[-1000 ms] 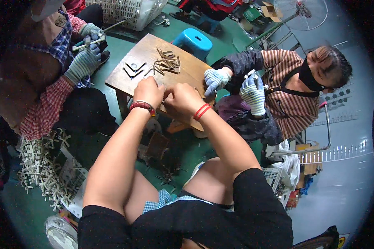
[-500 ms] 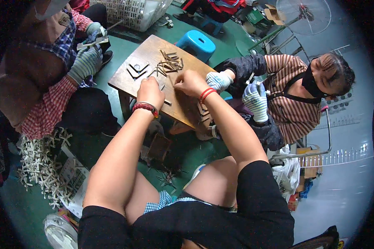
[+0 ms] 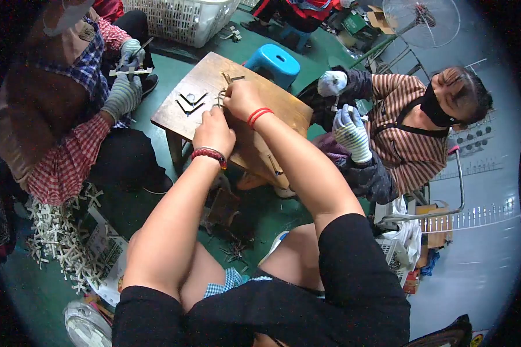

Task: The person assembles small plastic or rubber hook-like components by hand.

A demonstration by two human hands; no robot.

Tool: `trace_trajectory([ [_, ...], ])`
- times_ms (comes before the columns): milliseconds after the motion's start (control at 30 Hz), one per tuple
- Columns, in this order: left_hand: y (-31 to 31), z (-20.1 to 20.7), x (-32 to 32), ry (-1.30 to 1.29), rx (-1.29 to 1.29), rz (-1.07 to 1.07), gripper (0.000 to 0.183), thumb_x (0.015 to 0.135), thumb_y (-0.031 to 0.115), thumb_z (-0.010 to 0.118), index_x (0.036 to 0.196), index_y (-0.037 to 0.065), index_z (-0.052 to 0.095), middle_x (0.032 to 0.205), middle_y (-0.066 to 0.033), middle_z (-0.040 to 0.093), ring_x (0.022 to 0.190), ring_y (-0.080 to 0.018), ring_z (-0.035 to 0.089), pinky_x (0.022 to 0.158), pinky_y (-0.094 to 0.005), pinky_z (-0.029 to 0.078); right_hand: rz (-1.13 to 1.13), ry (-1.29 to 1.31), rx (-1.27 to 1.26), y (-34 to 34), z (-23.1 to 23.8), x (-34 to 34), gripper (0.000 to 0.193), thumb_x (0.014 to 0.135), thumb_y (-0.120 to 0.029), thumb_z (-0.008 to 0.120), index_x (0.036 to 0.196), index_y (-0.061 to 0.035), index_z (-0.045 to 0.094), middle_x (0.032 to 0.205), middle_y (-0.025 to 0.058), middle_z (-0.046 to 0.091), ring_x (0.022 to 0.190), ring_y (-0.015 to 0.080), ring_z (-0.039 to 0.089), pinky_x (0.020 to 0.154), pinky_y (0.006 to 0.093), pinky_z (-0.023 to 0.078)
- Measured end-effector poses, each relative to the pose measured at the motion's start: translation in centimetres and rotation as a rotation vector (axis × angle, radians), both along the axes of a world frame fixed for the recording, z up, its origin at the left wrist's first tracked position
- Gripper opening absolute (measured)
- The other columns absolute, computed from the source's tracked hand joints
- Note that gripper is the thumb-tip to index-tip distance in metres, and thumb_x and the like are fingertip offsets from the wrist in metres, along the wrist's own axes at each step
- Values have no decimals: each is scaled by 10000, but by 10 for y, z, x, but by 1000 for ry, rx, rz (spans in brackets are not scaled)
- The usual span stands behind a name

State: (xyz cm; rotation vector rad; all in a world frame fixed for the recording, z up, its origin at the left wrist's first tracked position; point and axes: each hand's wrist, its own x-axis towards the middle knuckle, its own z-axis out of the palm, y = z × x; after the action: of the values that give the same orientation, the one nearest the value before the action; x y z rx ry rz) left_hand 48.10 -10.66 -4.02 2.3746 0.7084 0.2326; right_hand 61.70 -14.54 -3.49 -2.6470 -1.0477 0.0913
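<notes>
A wooden table (image 3: 272, 118) stands before me, with a heap of thin brassy-brown strips (image 3: 226, 78) partly hidden behind my right hand (image 3: 241, 99). That hand bends over the heap, its fingers drawn together among the strips. Just nearer and to the left is my left hand (image 3: 213, 132), its fingers closed at the tips close to the strips. What either hand grips is too small and covered to make out. Left of them lie dark V-shaped pieces (image 3: 190, 104) on the tabletop. A few more strips (image 3: 275, 165) lie by the table's near right edge.
Co-workers' gloved hands (image 3: 125, 87) (image 3: 353, 134) handle small pale parts on both sides. A blue stool (image 3: 274, 65) stands behind the table, a white basket (image 3: 182, 22) farther back. White cross-shaped parts (image 3: 63, 237) are piled on the floor at left; a fan (image 3: 422, 20) stands far right.
My right hand has moved left and away from me, onto the heap of strips. My left hand has shifted slightly; both hands are now closer together.
</notes>
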Motion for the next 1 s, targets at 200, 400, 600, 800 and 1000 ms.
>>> trace_trajectory([
  [200, 5, -2, -2, -52, -29, -7, 297, 727, 131, 575, 975, 1, 477, 981, -213, 514, 876, -373, 562, 770, -426, 465, 432, -211, -57, -59, 52, 12, 176, 714, -221, 619, 833, -92, 623, 702, 143, 601, 676, 310, 588, 595, 386, 472],
  [400, 9, -3, -2, -59, -125, 41, 310, 754, 206, 567, 954, -16, 482, 978, -226, 521, 880, -379, 556, 770, -437, 457, 590, -101, -242, -61, 39, -18, 178, 704, -238, 625, 841, -123, 616, 724, 145, 598, 707, 325, 581, 633, 407, 457],
  [600, -6, 5, -6, -42, -57, -11, 375, 740, 212, 604, 1003, -2, 442, 1015, -222, 506, 893, -374, 559, 774, -430, 466, 283, -52, 61, -24, 27, -2, 270, 716, -257, 636, 872, -36, 643, 837, 180, 620, 785, 329, 598, 713, 400, 476],
  [800, 0, 2, -8, -10, -23, -14, 350, 718, 127, 589, 1016, 11, 447, 1032, -208, 504, 888, -373, 563, 776, -430, 470, -43, -44, -169, 13, 12, -16, 278, 665, -247, 655, 779, 7, 655, 835, 226, 618, 796, 336, 614, 722, 384, 492],
  [1000, -2, 4, -9, -41, -45, -38, 284, 714, 137, 576, 958, 18, 494, 1016, -192, 519, 873, -379, 565, 754, -434, 473, 62, -111, 33, -43, 64, -20, 192, 675, -188, 601, 761, -26, 660, 706, 194, 601, 665, 311, 607, 650, 375, 485],
])
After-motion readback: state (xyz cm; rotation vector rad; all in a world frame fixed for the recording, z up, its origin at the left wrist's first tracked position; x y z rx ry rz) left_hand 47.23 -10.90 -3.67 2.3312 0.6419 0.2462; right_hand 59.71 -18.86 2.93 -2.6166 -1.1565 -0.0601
